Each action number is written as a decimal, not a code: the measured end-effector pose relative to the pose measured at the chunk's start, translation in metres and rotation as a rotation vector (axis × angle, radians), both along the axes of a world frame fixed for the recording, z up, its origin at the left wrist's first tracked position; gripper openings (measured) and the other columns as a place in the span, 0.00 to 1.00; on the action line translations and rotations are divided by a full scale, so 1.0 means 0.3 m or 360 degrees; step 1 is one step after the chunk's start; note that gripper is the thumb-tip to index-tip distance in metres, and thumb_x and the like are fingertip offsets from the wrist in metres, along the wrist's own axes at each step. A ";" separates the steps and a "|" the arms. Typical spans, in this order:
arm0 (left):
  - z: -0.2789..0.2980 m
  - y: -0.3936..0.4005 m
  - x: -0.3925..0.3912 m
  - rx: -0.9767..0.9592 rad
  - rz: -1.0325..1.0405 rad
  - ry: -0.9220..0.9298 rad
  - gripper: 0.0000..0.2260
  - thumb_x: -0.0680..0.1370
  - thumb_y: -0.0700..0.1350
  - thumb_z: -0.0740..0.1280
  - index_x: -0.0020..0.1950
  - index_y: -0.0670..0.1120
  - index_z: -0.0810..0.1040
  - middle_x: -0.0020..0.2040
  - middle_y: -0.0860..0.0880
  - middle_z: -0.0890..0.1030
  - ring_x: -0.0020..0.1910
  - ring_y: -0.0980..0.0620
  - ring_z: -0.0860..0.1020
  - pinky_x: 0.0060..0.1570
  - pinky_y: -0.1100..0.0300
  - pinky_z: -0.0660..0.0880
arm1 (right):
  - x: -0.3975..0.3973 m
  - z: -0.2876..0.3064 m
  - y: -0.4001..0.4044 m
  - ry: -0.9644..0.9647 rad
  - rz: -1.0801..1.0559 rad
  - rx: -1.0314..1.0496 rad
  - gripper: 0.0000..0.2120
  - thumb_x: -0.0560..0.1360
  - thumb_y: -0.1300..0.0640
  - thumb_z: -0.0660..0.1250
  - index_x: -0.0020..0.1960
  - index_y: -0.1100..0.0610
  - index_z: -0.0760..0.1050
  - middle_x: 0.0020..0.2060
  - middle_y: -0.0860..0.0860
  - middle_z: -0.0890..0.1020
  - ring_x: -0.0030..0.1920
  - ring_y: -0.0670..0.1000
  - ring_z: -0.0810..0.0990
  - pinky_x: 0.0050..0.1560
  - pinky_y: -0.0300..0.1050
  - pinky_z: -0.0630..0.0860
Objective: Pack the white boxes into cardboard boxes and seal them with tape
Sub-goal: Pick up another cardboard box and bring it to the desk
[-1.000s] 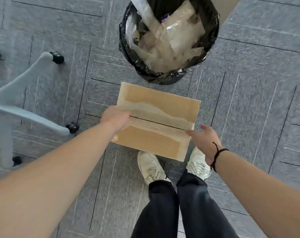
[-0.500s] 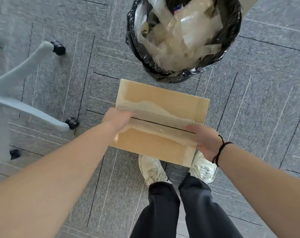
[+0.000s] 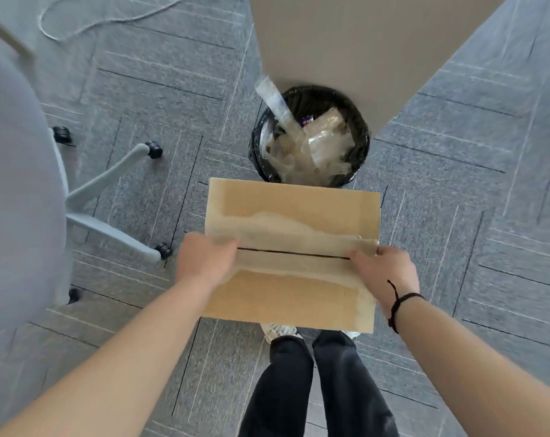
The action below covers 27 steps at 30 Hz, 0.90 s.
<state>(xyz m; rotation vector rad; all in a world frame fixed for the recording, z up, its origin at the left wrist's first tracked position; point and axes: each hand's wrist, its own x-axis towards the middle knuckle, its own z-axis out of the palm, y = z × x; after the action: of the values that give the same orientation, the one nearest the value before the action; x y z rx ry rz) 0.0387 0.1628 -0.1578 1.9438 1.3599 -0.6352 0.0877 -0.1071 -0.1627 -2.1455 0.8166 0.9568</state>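
Grey carpet (image 3: 456, 216), plain unlabelled cardboard box (image 3: 292, 288), left hand (image 3: 204, 263), right hand (image 3: 384, 272) gripping ends.

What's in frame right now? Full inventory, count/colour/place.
cardboard box: 1, brown, top flaps closed with torn pale patches along the seam, held above the floor at centre
waste bin: 1, black liner, full of clear crumpled tape and plastic, on the floor beyond the box
table: 1, beige, top centre, its corner over the bin
office chair: 1, pale blue-grey, black casters, left
cord: 1, white, on the floor top left
carpet: grey tiles, throughout
wristband: 1, black, right wrist
shoes: 2, white, under the box's near edge
trousers: dark, bottom centre
left hand: grips the box's left end at the seam
right hand: grips the box's right end at the seam
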 end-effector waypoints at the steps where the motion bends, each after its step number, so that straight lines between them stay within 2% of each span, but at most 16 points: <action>1: 0.071 0.000 0.007 0.0009 -0.0008 -0.0020 0.22 0.66 0.61 0.70 0.50 0.44 0.80 0.40 0.50 0.81 0.41 0.47 0.81 0.38 0.57 0.76 | 0.003 0.074 -0.007 -0.0023 0.0023 -0.0001 0.11 0.75 0.48 0.70 0.44 0.56 0.79 0.37 0.54 0.83 0.37 0.56 0.80 0.37 0.45 0.75; 2: 0.147 -0.001 0.016 0.0015 -0.0027 -0.0037 0.28 0.63 0.65 0.68 0.51 0.45 0.80 0.41 0.50 0.82 0.41 0.47 0.82 0.41 0.54 0.80 | 0.008 0.152 -0.014 -0.0053 0.0051 -0.0002 0.11 0.74 0.48 0.70 0.44 0.56 0.78 0.37 0.53 0.83 0.38 0.56 0.81 0.37 0.45 0.74; 4: 0.298 -0.001 0.027 0.0030 -0.0107 -0.0101 0.31 0.59 0.67 0.67 0.51 0.46 0.80 0.43 0.49 0.84 0.42 0.46 0.83 0.44 0.49 0.82 | 0.019 0.315 -0.030 -0.0106 0.0102 -0.0024 0.11 0.74 0.48 0.71 0.41 0.56 0.75 0.36 0.52 0.81 0.39 0.55 0.81 0.37 0.45 0.75; 6: 0.460 -0.014 0.034 0.0033 -0.0156 -0.0189 0.28 0.60 0.65 0.67 0.49 0.45 0.80 0.42 0.48 0.83 0.41 0.46 0.83 0.40 0.51 0.82 | 0.033 0.489 -0.039 -0.0172 0.0140 -0.0045 0.14 0.73 0.48 0.72 0.40 0.58 0.75 0.35 0.51 0.81 0.37 0.54 0.81 0.38 0.47 0.76; 8: 0.615 -0.027 0.046 0.0059 -0.0190 -0.0276 0.23 0.64 0.63 0.70 0.45 0.44 0.80 0.38 0.48 0.83 0.39 0.45 0.82 0.35 0.54 0.78 | 0.055 0.654 -0.056 -0.0239 0.0168 -0.0064 0.15 0.73 0.47 0.73 0.42 0.60 0.79 0.35 0.52 0.84 0.37 0.53 0.82 0.37 0.45 0.77; 10: 0.759 -0.043 0.051 0.0100 -0.0236 -0.0338 0.21 0.67 0.62 0.72 0.43 0.44 0.80 0.37 0.48 0.82 0.38 0.46 0.81 0.34 0.56 0.75 | 0.077 0.818 -0.084 -0.0317 0.0174 -0.0086 0.17 0.72 0.46 0.74 0.43 0.61 0.78 0.36 0.51 0.84 0.38 0.52 0.83 0.38 0.45 0.78; 13: 0.964 -0.074 0.066 0.0111 -0.0282 -0.0478 0.26 0.64 0.66 0.69 0.44 0.44 0.80 0.38 0.49 0.82 0.39 0.48 0.81 0.32 0.57 0.72 | 0.099 1.051 -0.133 -0.0453 0.0198 -0.0144 0.16 0.72 0.45 0.74 0.40 0.57 0.77 0.35 0.48 0.82 0.37 0.50 0.80 0.36 0.43 0.74; 16: 1.149 -0.117 0.099 0.0115 -0.0393 -0.0634 0.23 0.65 0.66 0.71 0.42 0.46 0.81 0.39 0.51 0.82 0.38 0.50 0.81 0.33 0.57 0.74 | 0.095 1.264 -0.185 -0.0558 0.0168 -0.0194 0.15 0.72 0.42 0.74 0.37 0.52 0.76 0.34 0.46 0.80 0.37 0.49 0.79 0.35 0.43 0.71; 19: 1.318 -0.169 0.143 0.0159 -0.0514 -0.0768 0.20 0.69 0.63 0.74 0.48 0.49 0.76 0.44 0.51 0.80 0.44 0.49 0.80 0.38 0.54 0.74 | 0.068 1.434 -0.244 -0.0654 0.0074 -0.0221 0.13 0.72 0.42 0.74 0.37 0.48 0.76 0.36 0.45 0.80 0.43 0.54 0.80 0.42 0.46 0.74; 23: 1.484 -0.267 0.201 0.0258 -0.0670 -0.0924 0.20 0.73 0.61 0.73 0.51 0.49 0.72 0.47 0.53 0.77 0.48 0.48 0.77 0.43 0.52 0.73 | 0.016 1.593 -0.330 -0.0786 -0.0042 -0.0214 0.18 0.73 0.46 0.75 0.33 0.45 0.68 0.35 0.39 0.74 0.44 0.52 0.76 0.45 0.46 0.71; 25: 1.543 -0.319 0.236 0.0276 -0.0730 -0.0978 0.18 0.74 0.58 0.73 0.51 0.48 0.72 0.47 0.52 0.77 0.48 0.47 0.76 0.43 0.52 0.71 | 0.021 1.631 -0.383 -0.0786 -0.0067 -0.0207 0.18 0.73 0.45 0.75 0.34 0.45 0.67 0.36 0.41 0.76 0.43 0.51 0.75 0.45 0.46 0.71; 27: 1.587 -0.375 0.270 0.0291 -0.0749 -0.0980 0.17 0.75 0.57 0.73 0.51 0.47 0.72 0.48 0.50 0.77 0.49 0.46 0.76 0.43 0.52 0.71 | 0.058 1.659 -0.447 -0.0746 -0.0066 -0.0202 0.15 0.73 0.44 0.75 0.36 0.48 0.72 0.40 0.48 0.80 0.43 0.53 0.76 0.45 0.47 0.74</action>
<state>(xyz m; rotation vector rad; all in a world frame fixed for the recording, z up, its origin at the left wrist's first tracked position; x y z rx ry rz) 0.1197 0.0504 0.3182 2.3632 0.5995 -0.0822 0.1052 -0.2411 0.3350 -2.3191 0.6940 0.3588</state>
